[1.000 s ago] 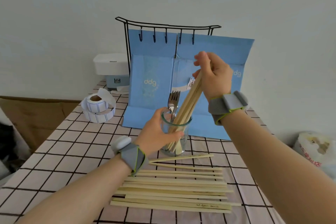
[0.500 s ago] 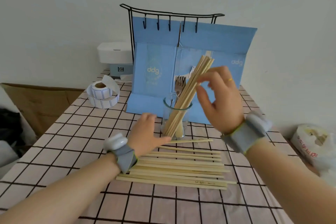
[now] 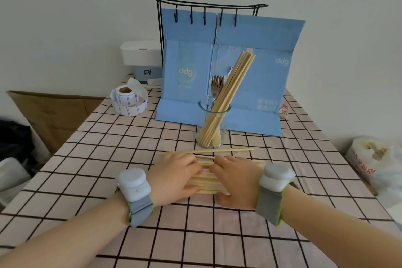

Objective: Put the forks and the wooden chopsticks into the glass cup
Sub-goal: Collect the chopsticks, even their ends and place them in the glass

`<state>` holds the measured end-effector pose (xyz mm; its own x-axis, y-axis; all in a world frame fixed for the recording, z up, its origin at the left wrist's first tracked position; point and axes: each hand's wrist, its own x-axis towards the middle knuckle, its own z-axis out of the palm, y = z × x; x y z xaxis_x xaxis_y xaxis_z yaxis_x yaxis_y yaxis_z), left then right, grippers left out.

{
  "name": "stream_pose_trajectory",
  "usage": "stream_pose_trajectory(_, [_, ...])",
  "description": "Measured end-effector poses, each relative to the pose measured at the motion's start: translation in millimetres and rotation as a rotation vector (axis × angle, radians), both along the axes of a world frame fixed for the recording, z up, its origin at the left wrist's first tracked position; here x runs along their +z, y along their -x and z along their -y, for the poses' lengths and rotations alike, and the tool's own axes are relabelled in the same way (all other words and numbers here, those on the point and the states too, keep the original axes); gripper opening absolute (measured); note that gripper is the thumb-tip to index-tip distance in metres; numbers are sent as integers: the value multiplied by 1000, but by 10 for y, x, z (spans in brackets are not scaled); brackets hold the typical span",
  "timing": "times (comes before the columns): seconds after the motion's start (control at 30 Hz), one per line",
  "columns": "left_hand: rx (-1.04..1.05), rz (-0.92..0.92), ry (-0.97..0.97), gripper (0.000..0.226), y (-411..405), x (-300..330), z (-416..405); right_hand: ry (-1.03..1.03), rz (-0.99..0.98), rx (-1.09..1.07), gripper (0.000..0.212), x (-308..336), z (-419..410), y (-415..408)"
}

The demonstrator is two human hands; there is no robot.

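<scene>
A glass cup [image 3: 200, 128] stands on the checked tablecloth before a blue cardboard sheet. In it are metal forks [image 3: 216, 85] with tines up, a bundle of wooden chopsticks [image 3: 236, 78] leaning right, and a pale wooden utensil. A pile of loose wooden chopsticks [image 3: 206, 180] lies flat in front of the cup, with one chopstick [image 3: 228, 149] lying apart, nearer the cup. My left hand [image 3: 174, 178] and my right hand [image 3: 237, 183] both lie on this pile, fingers curled over it and thumbs at its near side, almost touching each other.
The blue cardboard sheet [image 3: 189, 61] leans on a black wire hook rack [image 3: 206, 4]. A roll of labels [image 3: 128, 100] and a white container [image 3: 141, 52] sit at the back left. A plastic bag [image 3: 374, 159] lies right of the table, a cardboard box [image 3: 50, 111] left.
My right hand let go of the bundle standing in the cup and came down. My left hand left the cup. Both now hold the pile on the table.
</scene>
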<state>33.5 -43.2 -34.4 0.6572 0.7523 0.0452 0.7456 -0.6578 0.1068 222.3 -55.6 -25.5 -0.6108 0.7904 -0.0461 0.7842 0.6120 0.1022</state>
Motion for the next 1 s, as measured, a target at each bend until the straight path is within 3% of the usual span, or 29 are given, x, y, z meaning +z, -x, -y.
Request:
stream_pose_trajectory(0.1, [-23,-80,-128,32,-22,4,82,9,7,-16,36,-21,89,130])
stream_pose_trajectory(0.37, [102,-232,10,43,-158,25,81,76,82,-152,38,38,73,273])
stream_pose_trajectory(0.67, [136,-376,34,27,-317,99,11,185,296,-160,32,153,-42,440])
stream_pose_trajectory(0.9, [130,-321,208,24,-243,194,-81,194,221,-223,33,93,-26,438])
stream_pose_trajectory(1.0, [149,-275,240,15,-187,320,-107,197,72,-280,33,122,11,449])
